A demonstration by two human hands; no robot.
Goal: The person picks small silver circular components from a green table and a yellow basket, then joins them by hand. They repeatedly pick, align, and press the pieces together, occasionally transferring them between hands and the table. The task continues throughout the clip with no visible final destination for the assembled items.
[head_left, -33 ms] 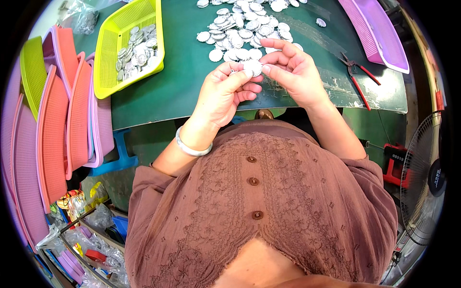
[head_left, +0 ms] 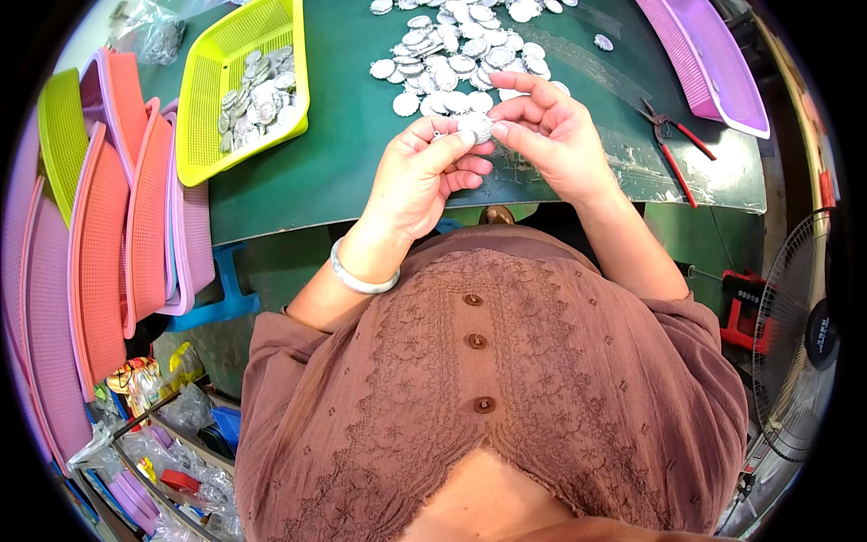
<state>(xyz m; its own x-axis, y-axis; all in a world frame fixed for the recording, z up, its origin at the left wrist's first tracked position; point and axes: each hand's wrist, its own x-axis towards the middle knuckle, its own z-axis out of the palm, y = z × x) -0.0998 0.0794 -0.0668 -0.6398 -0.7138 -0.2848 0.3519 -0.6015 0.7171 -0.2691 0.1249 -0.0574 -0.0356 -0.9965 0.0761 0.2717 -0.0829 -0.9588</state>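
Note:
A round silver pendant (head_left: 475, 128) with a small loop at its left side is held over the front edge of the table. My left hand (head_left: 420, 172) is closed on it, thumb on its face and fingers curled beneath. From the other side my right hand (head_left: 560, 144) has its thumb at the pendant's rim, its fingers bent and the index finger raised above. Just beyond my hands lies a heap of similar silver pendants (head_left: 461, 65). A bracelet (head_left: 361, 278) circles my left wrist.
A yellow-green basket (head_left: 203, 99) with more pendants stands left on the green table (head_left: 343, 117). Red-handled pliers (head_left: 666, 144) lie right, near a purple basket (head_left: 709, 68). Stacked baskets (head_left: 99, 244) line the left side. A fan (head_left: 795, 334) stands at the right.
The pendant's face has tilted slightly, with less glare and more of its pattern visible. Both hands hold almost the same place.

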